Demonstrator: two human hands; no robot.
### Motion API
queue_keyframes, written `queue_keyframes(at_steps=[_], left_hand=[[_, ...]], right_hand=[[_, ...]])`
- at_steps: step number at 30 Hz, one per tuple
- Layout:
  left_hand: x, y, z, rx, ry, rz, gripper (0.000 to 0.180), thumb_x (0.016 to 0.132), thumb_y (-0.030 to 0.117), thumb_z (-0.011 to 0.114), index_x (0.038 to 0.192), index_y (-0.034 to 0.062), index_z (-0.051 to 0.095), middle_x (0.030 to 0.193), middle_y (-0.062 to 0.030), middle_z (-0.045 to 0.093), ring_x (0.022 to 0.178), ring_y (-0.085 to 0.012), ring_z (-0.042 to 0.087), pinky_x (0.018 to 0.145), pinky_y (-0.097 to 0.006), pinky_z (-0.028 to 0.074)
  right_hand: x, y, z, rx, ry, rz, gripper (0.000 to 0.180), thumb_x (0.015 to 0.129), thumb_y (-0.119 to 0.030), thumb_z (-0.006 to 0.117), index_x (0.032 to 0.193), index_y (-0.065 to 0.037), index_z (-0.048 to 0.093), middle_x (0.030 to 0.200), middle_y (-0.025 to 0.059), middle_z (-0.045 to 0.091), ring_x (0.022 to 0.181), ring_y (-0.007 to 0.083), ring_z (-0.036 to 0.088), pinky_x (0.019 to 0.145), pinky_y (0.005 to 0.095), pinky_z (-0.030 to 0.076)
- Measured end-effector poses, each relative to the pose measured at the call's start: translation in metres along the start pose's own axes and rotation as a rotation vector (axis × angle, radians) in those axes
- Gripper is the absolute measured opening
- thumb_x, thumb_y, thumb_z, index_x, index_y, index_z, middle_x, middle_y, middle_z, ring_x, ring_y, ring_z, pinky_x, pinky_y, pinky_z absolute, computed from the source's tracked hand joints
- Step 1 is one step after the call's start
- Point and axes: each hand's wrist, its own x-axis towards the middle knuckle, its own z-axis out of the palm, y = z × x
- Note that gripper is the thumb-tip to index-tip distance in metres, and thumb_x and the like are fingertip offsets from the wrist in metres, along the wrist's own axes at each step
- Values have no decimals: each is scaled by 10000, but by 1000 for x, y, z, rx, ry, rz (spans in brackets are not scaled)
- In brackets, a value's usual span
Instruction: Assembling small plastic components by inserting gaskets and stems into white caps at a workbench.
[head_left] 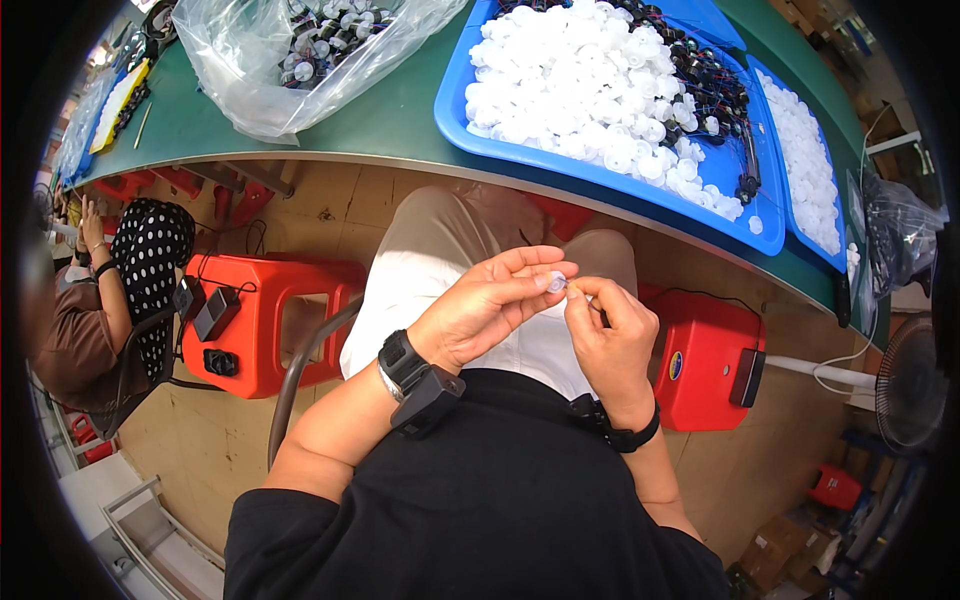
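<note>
Clear plastic piece is held mid-frame, over the lap, pinched by thumb and fingers of the left hand. Right hand is narrowed to a fingertip pinch right beside it; whether anything is gripped there can't be told. Step in hand is judged to be two-handed fitting or checking. Next move: steady left grip, fine right fingertip control likely needed. White pieces are heaped in blue tray, upper right.
</note>
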Motion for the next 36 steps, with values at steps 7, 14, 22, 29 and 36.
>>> queue_keyframes(at_steps=[7,14,22,29,36], left_hand=[[1,0,0,81,-16,40,332,914,33,607,1234,-10,528,1207,-146,595,1129,-196,577,1003,-314,466],[0,0,1,102,68,38,291,920,59,609,1191,-40,568,1183,-135,609,1076,-175,598,993,-298,471],[0,-2,0,130,51,-19,261,930,97,607,1151,-42,588,1050,-86,635,1002,-143,602,930,-269,491],[-1,-2,1,67,74,-57,211,950,121,583,1111,-15,602,956,-41,619,877,-104,597,825,-260,516],[-1,-3,1,54,71,-53,216,949,117,582,1114,-21,600,953,-45,621,878,-105,600,823,-260,518]], right_hand=[[0,6,3,-48,-43,-132,71,814,-71,681,849,-39,628,651,83,609,536,227,588,497,342,442],[-3,12,3,42,-110,-4,82,853,-33,628,894,-28,557,719,109,614,616,276,602,549,379,461],[0,5,4,89,-100,-51,73,850,-11,631,867,-13,561,789,119,612,594,254,599,516,349,461],[-2,6,0,115,-116,-11,68,840,11,622,873,-2,565,812,118,602,585,246,600,500,333,466],[-2,6,1,92,-95,-52,75,835,11,627,878,6,565,800,118,598,580,244,599,503,327,472]])
